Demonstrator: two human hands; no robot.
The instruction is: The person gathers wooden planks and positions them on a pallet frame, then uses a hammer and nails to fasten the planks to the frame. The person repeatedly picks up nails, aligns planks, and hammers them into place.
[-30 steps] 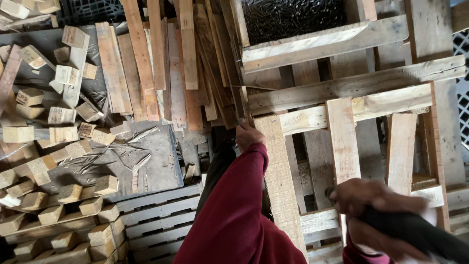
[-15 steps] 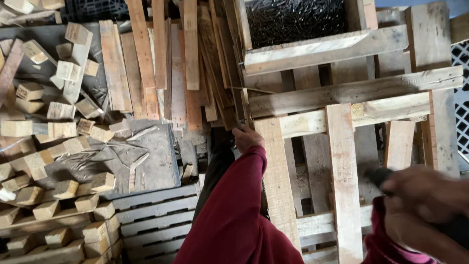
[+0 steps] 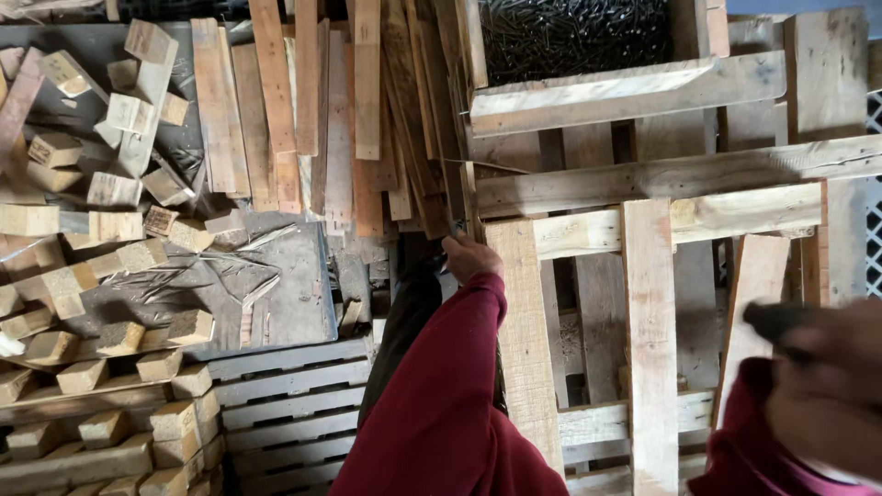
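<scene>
My left hand point(image 3: 469, 256), in a dark red sleeve, reaches down to the left edge of a wooden pallet frame point(image 3: 643, 230). Its fingers rest by the end of a vertical slat point(image 3: 524, 340); whether they grip anything is unclear. My right hand point(image 3: 827, 386) is blurred at the lower right. It is closed around a dark handle point(image 3: 776, 320), whose head is not visible. The pallet has horizontal boards across the top and several vertical slats point(image 3: 650, 349) under them.
Long planks point(image 3: 303, 101) lean in a stack at top centre. Many small wooden blocks point(image 3: 110, 349) are heaped on the left. A grey sheet point(image 3: 276, 294) lies between them. A dark mass of nails point(image 3: 570, 37) sits at the top. A grey slatted pallet point(image 3: 294, 395) lies below.
My right hand with the dark handle has moved to the right and now sits at the lower right. My left hand stays at the pallet's left edge.
</scene>
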